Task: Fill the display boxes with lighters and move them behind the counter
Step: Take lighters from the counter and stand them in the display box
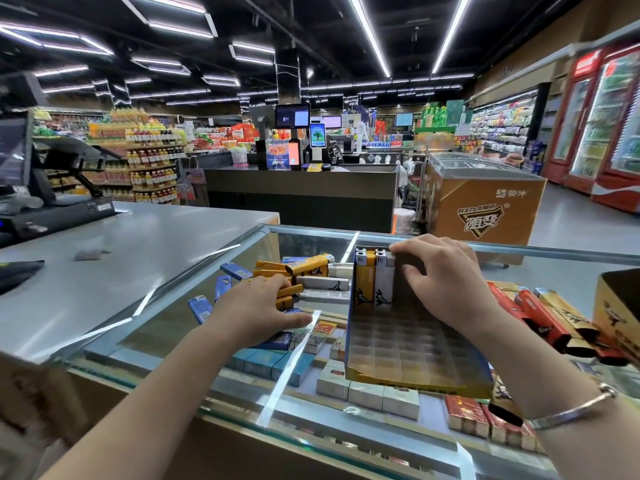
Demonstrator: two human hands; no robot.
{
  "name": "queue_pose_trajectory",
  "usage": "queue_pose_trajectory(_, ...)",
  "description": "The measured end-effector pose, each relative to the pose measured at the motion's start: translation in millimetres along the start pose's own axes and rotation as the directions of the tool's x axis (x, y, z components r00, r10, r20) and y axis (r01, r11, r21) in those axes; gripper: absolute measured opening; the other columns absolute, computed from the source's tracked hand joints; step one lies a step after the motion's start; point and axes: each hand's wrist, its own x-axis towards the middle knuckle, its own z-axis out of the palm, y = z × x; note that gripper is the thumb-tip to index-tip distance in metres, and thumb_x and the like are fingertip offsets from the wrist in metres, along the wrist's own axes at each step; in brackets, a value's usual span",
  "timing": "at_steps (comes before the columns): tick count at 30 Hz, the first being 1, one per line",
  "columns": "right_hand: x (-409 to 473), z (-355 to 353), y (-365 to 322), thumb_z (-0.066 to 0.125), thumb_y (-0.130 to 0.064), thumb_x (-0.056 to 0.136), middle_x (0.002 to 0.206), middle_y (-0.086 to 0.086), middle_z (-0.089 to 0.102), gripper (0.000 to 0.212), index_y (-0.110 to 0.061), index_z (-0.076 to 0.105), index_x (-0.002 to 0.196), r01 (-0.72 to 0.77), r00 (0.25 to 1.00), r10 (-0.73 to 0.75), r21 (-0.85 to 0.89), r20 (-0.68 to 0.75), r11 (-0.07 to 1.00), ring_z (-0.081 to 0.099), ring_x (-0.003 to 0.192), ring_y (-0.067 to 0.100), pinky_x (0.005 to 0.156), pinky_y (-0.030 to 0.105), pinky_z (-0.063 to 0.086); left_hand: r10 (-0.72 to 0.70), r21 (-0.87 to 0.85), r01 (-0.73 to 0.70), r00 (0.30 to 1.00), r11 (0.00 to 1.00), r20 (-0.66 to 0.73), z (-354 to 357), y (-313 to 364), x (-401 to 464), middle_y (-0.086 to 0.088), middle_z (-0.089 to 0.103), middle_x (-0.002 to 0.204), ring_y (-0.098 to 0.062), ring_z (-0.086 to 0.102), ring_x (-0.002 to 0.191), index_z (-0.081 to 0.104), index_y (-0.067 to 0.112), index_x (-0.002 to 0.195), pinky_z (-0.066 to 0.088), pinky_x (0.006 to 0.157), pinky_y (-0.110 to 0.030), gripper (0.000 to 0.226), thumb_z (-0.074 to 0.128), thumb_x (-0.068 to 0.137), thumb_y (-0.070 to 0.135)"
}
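Glass counter (554, 268): a see-through top with packs of cigarettes (367, 393) lying under it; everything for the job sits on this glass.
Grey counter (138, 265): it joins the glass one on the left, and a till (52, 188) stands at its far end.
Display box (412, 348): a flat open box with a yellow front edge and blue sides, lying on the glass in the middle; its clear tray of little holes is mostly bare.
Second box (620, 306): a yellow open box at the right edge, only partly seen.
Red and gold cartons (540, 317): they lie between the two boxes.
Right hand (446, 282): it rests on the far right part of the display box, fingers bent and touching the standing lighters; I cannot tell if it grips one.
Left hand (256, 313): it is closed around a few yellow lighters from the pile.
Pile of lighters (311, 278): yellow, white and blue ones lie loose on the glass, just left of the display box.
Standing lighters (374, 278): yellow and white ones stand upright in the far left corner of the display box.
Bracelet (575, 407): a silver ring on the right wrist.
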Motion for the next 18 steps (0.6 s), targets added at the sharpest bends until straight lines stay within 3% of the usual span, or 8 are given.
queue_pose_trajectory(2, 0, 0, 0, 0.055, -0.014, 0.088, 0.117, -0.003, 0.064, 0.032, -0.025, 0.062, 0.118, 0.005, 1.0, -0.005, 0.0, 0.001, 1.0, 0.052, 0.11, 0.02, 0.095, 0.032, 0.026, 0.017, -0.054, -0.018, 0.999, 0.998, -0.028, 0, 1, 0, 0.009, 0.056, 0.111, -0.013, 0.054, 0.097, 0.043, 0.034, 0.123, 0.046, 0.071, -0.025, 0.067, 0.056, 0.07, 0.073)
queue_pose_trajectory(5, 0, -1, 0, 0.054, -0.013, 0.088, 0.115, -0.004, 0.064, 0.032, -0.025, 0.063, 0.117, 0.007, 1.0, -0.007, 0.008, -0.005, 1.0, 0.052, 0.11, 0.019, 0.093, 0.03, 0.024, 0.045, -0.065, -0.059, 0.98, 0.996, -0.196, -2, 3, 0, 0.013, 0.06, 0.085, -0.009, 0.056, 0.073, 0.046, 0.036, 0.1, 0.04, 0.054, -0.021, 0.042, 0.06, 0.073, 0.066)
queue_pose_trajectory(13, 0, -1, 0, 0.054, -0.015, 0.089, 0.116, -0.005, 0.064, 0.031, -0.025, 0.062, 0.117, 0.012, 1.0, -0.012, 0.016, -0.001, 1.0, 0.051, 0.113, 0.017, 0.094, 0.029, 0.023, 0.203, -0.085, -0.229, 0.948, 0.97, -0.245, -1, 4, 7, 0.01, 0.056, 0.075, -0.014, 0.056, 0.072, 0.049, 0.034, 0.095, 0.048, 0.062, -0.029, 0.03, 0.069, 0.076, 0.045)
queue_pose_trajectory(16, 0, -1, -1, 0.053, -0.016, 0.09, 0.115, -0.005, 0.064, 0.03, -0.026, 0.062, 0.118, 0.011, 1.0, -0.01, 0.02, -0.006, 1.0, 0.051, 0.111, 0.017, 0.095, 0.03, 0.023, 0.17, -0.288, -0.276, 0.923, 0.917, -0.344, -1, 6, 10, 0.007, 0.06, 0.074, -0.014, 0.057, 0.067, 0.053, 0.03, 0.098, 0.045, 0.058, -0.024, 0.028, 0.071, 0.078, 0.037)
queue_pose_trajectory(18, 0, -1, -1, 0.053, -0.018, 0.091, 0.115, -0.006, 0.063, 0.03, -0.026, 0.061, 0.119, 0.01, 1.0, -0.01, 0.022, -0.005, 1.0, 0.051, 0.111, 0.016, 0.097, 0.031, 0.024, 0.092, -0.478, -0.292, 0.913, 0.828, -0.397, -6, 10, 14, 0.006, 0.06, 0.075, -0.012, 0.057, 0.067, 0.055, 0.027, 0.097, 0.044, 0.059, -0.022, 0.026, 0.072, 0.077, 0.033)
